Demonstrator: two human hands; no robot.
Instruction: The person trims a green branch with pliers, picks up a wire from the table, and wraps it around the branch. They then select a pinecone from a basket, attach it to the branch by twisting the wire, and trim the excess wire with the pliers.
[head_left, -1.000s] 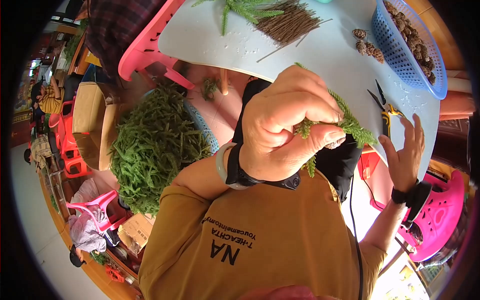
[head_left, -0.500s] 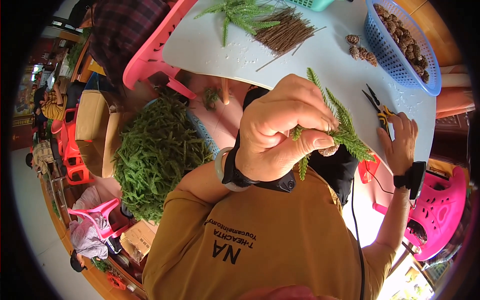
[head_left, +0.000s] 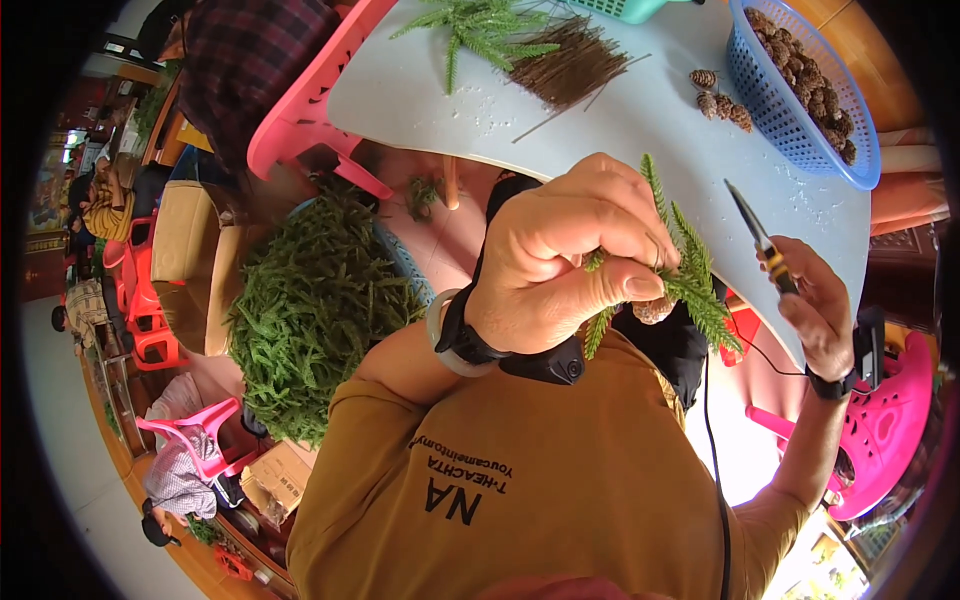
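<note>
My left hand point(head_left: 570, 265) is closed in a pinch on a green artificial pine sprig point(head_left: 698, 285). Its needled tips stick out past the fingers on both sides. A brown pine cone point(head_left: 653, 311) hangs just under the thumb, against the sprig; how it is joined is hidden by the fingers. Over the table's right edge, my right hand point(head_left: 822, 305) grips long-nose pliers point(head_left: 762, 238) with yellow and black handles. The jaws point up and to the left and look closed, apart from the sprig.
On the pale table point(head_left: 640, 120) lie a bundle of brown stems point(head_left: 570, 65), green sprigs point(head_left: 470, 30) and loose pine cones point(head_left: 722, 108). A blue basket point(head_left: 780, 130) of cones stands far right. Left are a heap of greenery point(head_left: 320, 310) and a pink chair point(head_left: 300, 100). Other people sit farther left.
My right hand has picked the pliers up off the table and drawn them nearer, their jaws coming together. My left hand stays almost in place, with the sprig slightly turned.
</note>
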